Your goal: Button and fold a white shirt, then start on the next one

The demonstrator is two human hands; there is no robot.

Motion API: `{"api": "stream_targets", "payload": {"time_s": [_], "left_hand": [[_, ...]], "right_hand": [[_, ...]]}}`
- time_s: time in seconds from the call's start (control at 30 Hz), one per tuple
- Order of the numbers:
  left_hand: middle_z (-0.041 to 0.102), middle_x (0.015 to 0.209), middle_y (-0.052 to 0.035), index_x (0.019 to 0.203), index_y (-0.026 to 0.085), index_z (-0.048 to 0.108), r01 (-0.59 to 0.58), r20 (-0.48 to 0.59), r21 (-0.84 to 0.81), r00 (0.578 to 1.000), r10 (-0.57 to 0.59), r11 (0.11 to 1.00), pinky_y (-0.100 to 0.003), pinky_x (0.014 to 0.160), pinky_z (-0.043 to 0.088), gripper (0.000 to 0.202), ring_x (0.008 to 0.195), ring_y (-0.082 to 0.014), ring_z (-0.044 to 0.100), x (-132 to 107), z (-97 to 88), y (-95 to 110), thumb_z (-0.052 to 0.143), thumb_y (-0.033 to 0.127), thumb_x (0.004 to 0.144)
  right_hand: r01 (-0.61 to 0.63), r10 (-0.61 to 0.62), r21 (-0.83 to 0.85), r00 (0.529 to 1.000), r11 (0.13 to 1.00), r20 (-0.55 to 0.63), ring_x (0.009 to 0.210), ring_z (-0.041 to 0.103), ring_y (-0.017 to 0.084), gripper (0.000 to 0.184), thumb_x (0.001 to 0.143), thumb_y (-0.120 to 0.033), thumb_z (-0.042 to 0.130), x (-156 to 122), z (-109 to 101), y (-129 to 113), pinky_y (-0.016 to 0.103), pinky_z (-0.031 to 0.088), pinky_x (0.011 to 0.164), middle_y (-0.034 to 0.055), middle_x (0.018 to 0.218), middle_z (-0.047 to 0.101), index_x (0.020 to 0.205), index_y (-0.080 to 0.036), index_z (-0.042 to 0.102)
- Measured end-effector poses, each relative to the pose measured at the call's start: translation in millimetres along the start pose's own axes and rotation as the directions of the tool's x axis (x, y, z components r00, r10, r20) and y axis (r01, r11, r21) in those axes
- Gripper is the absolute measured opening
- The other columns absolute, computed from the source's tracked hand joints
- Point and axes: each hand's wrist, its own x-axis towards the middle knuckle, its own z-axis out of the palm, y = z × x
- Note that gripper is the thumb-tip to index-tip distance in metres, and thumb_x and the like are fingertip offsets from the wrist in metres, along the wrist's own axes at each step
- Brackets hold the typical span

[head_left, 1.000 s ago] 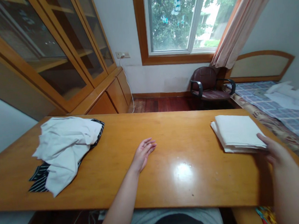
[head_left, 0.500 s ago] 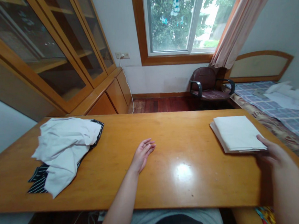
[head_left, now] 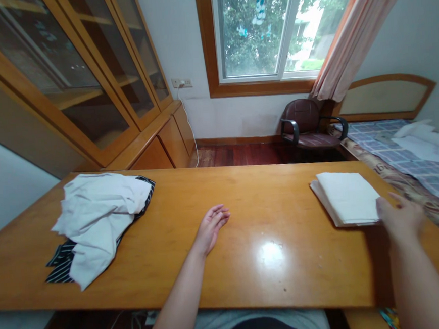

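Note:
A folded white cloth stack [head_left: 349, 197] lies at the right end of the wooden table [head_left: 241, 198]. My right hand [head_left: 403, 216] is at its right edge, slightly blurred, with thumb and fingers spread apart; the thumb side appears to touch the stack, though the exact contact is unclear. Near the table's middle, my left hand [head_left: 212, 227] rests with loosely extended fingers and holds nothing. On the left lies a crumpled white cloth [head_left: 103, 204], with black cloth with white stripes [head_left: 62, 268] showing from under it.
A glass-door cabinet [head_left: 96, 93] stands beyond the table's left end. Past the far edge are a maroon armchair [head_left: 303, 122] and a window [head_left: 254, 30] with a pink curtain [head_left: 364, 31]. A bed [head_left: 411, 144] with a checked cover is on the right.
My right hand has shifted from the stack's front right corner to beside its right edge, its fingers now spread. My left hand stays put. The view has turned very slightly.

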Motion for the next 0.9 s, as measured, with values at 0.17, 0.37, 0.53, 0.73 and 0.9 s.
{"api": "stream_targets", "payload": {"time_s": [0.17,0.37,0.53,0.73,0.9], "left_hand": [[0.071,0.106,-0.0082,0.107,0.017,0.067,-0.003,-0.004,-0.012,1.0,0.003,1.0,-0.035,0.095,0.051,0.041,0.093,-0.0167,0.069,0.2,0.3,0.1,0.083,0.034,0.073],[0.072,0.107,-0.0092,0.108,0.016,0.066,-0.003,-0.007,-0.024,1.0,0.003,1.0,-0.035,0.095,0.051,0.039,0.094,-0.0173,0.069,-0.2,-0.4,-1.0,0.081,0.031,0.075],[0.072,0.105,-0.009,0.108,0.015,0.067,-0.001,-0.007,-0.03,1.0,0.001,1.0,-0.035,0.094,0.051,0.039,0.093,-0.0173,0.07,-1.2,0.3,0.8,0.081,0.031,0.075],[0.072,0.105,-0.0091,0.107,0.016,0.067,0.001,-0.013,-0.02,1.0,-0.001,1.0,-0.036,0.095,0.051,0.038,0.093,-0.0176,0.07,-1.5,0.4,0.6,0.081,0.031,0.075],[0.072,0.106,-0.009,0.106,0.016,0.068,0.001,-0.011,-0.011,1.0,-0.002,1.0,-0.035,0.093,0.051,0.038,0.093,-0.0178,0.07,-1.2,1.6,0.5,0.081,0.033,0.074]], "right_hand": [[0.437,-0.411,-0.512,0.895,0.74,0.172,0.137,0.043,0.032,0.052,0.097,-0.04,0.042,3.5,25.1,-14.6,0.048,0.03,0.113,0.0227,0.147,0.048,0.137,-0.011,0.059],[0.481,-0.205,-0.627,0.863,0.612,0.462,0.144,0.031,0.035,0.066,0.101,-0.053,0.017,-10.2,48.9,-22.9,0.057,0.025,0.113,0.0153,0.159,0.035,0.153,-0.018,0.038],[0.445,-0.172,-0.627,0.878,0.64,0.447,0.146,0.027,0.036,0.068,0.1,-0.054,0.016,-13.0,49.7,-22.3,0.057,0.022,0.113,0.014,0.161,0.03,0.155,-0.019,0.035],[0.428,-0.19,-0.589,0.886,0.686,0.422,0.144,0.028,0.043,0.068,0.1,-0.054,0.02,-17.5,50.9,-24.9,0.063,0.025,0.111,0.0157,0.16,0.032,0.154,-0.016,0.036],[0.408,-0.196,-0.599,0.9,0.689,0.388,0.143,0.031,0.045,0.069,0.098,-0.054,0.022,-21.5,56.4,-25.8,0.065,0.027,0.111,0.0158,0.158,0.036,0.153,-0.017,0.04]]}}
